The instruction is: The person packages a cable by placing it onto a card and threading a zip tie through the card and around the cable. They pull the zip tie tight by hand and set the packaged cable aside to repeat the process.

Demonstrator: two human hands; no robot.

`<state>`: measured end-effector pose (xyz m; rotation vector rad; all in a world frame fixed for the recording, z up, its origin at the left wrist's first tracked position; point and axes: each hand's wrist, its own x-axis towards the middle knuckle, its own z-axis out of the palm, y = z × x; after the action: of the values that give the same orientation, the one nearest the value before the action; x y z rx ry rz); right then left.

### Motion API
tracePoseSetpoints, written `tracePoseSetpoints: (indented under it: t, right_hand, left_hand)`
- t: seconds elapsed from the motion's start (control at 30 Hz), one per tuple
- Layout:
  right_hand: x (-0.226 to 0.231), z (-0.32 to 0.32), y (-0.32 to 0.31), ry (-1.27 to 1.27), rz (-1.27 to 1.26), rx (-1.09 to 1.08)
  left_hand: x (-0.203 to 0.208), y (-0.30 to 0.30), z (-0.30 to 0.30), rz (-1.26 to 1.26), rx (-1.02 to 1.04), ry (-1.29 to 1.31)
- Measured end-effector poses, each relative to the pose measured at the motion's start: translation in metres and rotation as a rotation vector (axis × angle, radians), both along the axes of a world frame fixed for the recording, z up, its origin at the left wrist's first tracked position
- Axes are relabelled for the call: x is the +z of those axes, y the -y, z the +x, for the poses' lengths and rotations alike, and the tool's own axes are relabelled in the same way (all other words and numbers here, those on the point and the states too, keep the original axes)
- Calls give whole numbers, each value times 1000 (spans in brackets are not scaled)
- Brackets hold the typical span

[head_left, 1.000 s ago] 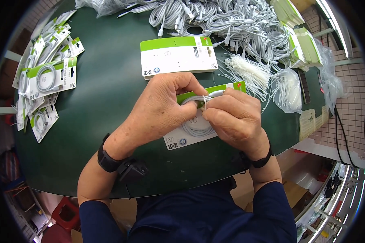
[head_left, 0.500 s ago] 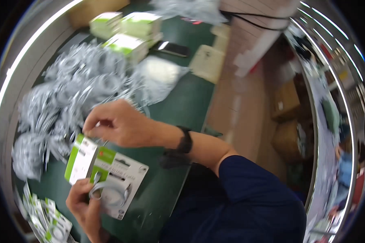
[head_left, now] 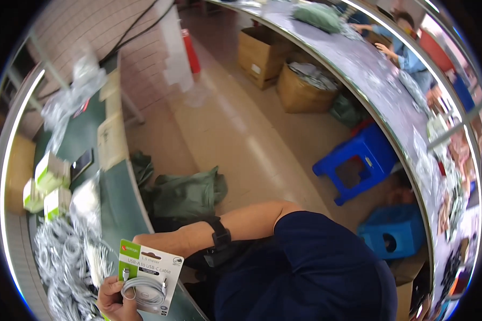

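Observation:
A white card package with a green top strip and a coiled white cable (head_left: 147,281) is held upright at the lower left. My left hand (head_left: 111,304) grips its lower edge from below. My right hand (head_left: 151,242), on the arm with a black wristband (head_left: 219,235), sits against the card's top edge, its fingers hidden behind the card. Just to the left, piles of loose white cables (head_left: 64,257) lie on the green table (head_left: 118,198).
Green-and-white boxes (head_left: 48,182) and a dark phone (head_left: 81,163) lie farther along the table. On the floor are a green cloth (head_left: 190,190), two blue stools (head_left: 359,166), cardboard boxes (head_left: 302,85). Other people (head_left: 404,43) work at a long grey bench (head_left: 369,75).
The view has swung far to the right, off the table toward the floor and the room. The package has gone from lying under both hands to being held upright at the table's edge.

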<state>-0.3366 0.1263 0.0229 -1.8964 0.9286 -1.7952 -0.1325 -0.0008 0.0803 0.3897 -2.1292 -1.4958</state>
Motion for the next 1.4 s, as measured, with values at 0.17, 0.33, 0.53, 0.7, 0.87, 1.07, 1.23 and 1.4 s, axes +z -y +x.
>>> tracePoseSetpoints:
  t: [0.17, 0.33, 0.53, 0.7, 0.87, 1.07, 1.23, 1.4]
  right_hand:
    - [-17, -24, -16, -64, -89, -169]
    - [-21, -45, -18, 11, -47, -265]
    - [-34, -61, -10, -151, -1, -432]
    - [-37, -58, -15, -96, 12, -462]
    - [-36, -55, -13, -110, 37, -450]
    - [-23, -52, 3, -120, -28, -458]
    - [-1, -41, 25, -230, -156, -416]
    - [8, -31, 56, -424, -178, -410]
  left_hand:
    - [2, -1, -35, -103, -82, 136]
    - [0, -10, -66, -96, -99, 172]
    - [-7, -3, -85, -62, -121, 195]
    - [-3, -7, -88, -97, -123, 230]
    - [-12, 1, -89, 24, -240, 67]
    - [2, -14, -59, -192, -82, 214]
    - [10, -11, -34, -253, -137, 217]
    - [17, -4, -2, -318, -60, 292]
